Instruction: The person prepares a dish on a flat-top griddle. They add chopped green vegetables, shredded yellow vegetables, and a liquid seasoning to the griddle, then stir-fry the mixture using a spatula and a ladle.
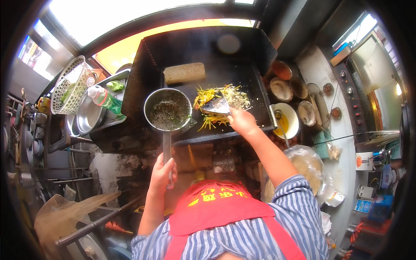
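My left hand (pixel 165 171) grips the handle of a metal saucepan (pixel 167 110) held over the left front of a black griddle (pixel 185 89). Dark residue and green bits cling to the pan's inside. My right hand (pixel 243 122) is closed around a metal spatula (pixel 215 104), its blade resting in a heap of food. Yellow shreds (pixel 209 122) lie around the blade, and a pale chopped mixture (pixel 237 97) spreads to its right on the griddle. Behind the pan a pale rectangular block (pixel 184 73) lies on the griddle surface.
Left of the griddle stand a green plastic bottle (pixel 109 101), a metal bowl (pixel 91 113) and a white plastic basket (pixel 70 86). A white bowl of yellow liquid (pixel 287 120) and several seasoning bowls (pixel 281 89) stand to the right. High dark walls (pixel 201 42) edge the griddle's back and sides.
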The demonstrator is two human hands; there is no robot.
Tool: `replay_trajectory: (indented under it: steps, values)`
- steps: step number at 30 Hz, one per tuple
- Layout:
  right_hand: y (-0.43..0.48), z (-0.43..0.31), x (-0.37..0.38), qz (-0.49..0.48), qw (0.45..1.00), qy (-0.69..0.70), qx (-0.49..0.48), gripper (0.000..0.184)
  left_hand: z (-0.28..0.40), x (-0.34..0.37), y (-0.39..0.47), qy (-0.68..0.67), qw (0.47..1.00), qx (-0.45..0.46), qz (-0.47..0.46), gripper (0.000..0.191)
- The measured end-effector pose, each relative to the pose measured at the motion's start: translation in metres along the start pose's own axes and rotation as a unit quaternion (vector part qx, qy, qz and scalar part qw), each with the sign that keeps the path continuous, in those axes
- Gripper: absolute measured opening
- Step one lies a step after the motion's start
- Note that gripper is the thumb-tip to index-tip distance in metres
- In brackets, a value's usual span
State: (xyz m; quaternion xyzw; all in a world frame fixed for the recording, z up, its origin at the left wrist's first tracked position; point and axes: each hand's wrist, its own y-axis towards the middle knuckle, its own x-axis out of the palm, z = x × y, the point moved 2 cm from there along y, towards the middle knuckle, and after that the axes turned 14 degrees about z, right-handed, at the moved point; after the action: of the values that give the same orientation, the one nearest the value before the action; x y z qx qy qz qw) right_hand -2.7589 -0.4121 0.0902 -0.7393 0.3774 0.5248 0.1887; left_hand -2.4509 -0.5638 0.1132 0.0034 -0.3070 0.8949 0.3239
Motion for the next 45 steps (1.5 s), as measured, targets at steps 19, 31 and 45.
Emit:
replay_trajectory:
  steps: [19,31,45]
  values:
    - [-0.062,0.084,-0.125,-0.139,0.979,-0.076,0.129,0.027,-0.011,0.067,0.099,0.569,0.747,0.33,0.098,0.044]
    - [0.006,0.011,-0.036,-0.031,0.998,-0.052,0.023,0.025,-0.018,0.111,0.091,0.597,0.729,0.335,0.007,0.05]
    - [-0.019,0.076,-0.114,-0.071,0.993,-0.091,0.036,0.024,0.046,0.123,0.139,0.666,0.624,0.407,0.034,0.046]
